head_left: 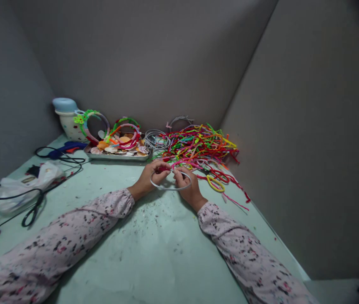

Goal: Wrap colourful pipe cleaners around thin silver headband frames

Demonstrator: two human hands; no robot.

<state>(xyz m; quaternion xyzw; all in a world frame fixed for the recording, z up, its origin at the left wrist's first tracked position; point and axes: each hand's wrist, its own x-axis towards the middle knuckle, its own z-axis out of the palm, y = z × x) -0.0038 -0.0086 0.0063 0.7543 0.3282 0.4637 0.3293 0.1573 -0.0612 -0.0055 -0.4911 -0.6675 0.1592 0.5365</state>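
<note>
Both of my hands hold a thin grey-white hoop (170, 189) above the table. My left hand (152, 175) pinches its far left side, fingers closed. My right hand (188, 190) grips the far right side with thumb and fingers together. Where the fingertips nearly meet, a pink pipe cleaner (173, 165) shows at the hoop's far edge; how it is fixed there is too small to tell. Just beyond my hands lies a tangled heap of coloured pipe cleaners (198, 143). Yellow-handled scissors (216, 184) rest to the right of my right hand.
A metal tray (118, 157) of seashells, with wrapped hoops (99, 118) on it, stands at the back left beside bare wire rings (157, 138). Left are a lidded container (68, 120), a blue glue gun (63, 148), black cables (40, 196) and a plastic bag (17, 192). Walls enclose the table (154, 261).
</note>
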